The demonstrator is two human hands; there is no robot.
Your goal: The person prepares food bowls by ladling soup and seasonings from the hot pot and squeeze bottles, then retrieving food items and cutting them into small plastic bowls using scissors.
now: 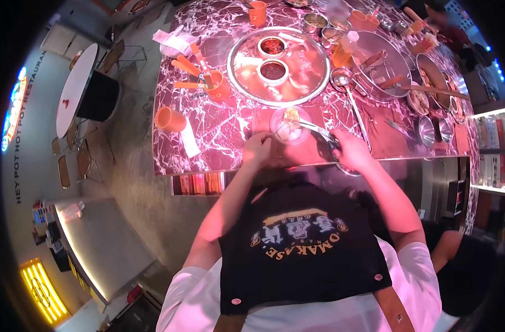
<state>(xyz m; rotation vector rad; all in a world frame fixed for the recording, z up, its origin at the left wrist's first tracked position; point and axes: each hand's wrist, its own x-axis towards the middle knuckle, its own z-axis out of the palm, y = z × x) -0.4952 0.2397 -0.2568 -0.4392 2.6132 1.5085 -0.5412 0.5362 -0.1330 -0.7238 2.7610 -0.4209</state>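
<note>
Near the front edge of the marbled table, a small clear bowl (286, 134) holds pale food with a yellowish piece at its back. My right hand (350, 149) is closed round the handles of metal scissors (318, 128), whose blades reach over the bowl to the yellowish piece. Left of the bowl, my left hand (257, 149) has its fingers curled together by the rim; a thin thing seems to stick out of them, too small to name. Behind the bowl sits a large round hot pot (247, 91) with two small sauce-filled pots in it.
Orange cups with utensils (219, 88) and an empty-looking orange cup (170, 119) stand at the left, near a crumpled cloth (176, 44). On the right are a ladle (355, 105), a large metal bowl (399, 58) and steel cups (425, 131). Another person (468, 265) is at the lower right.
</note>
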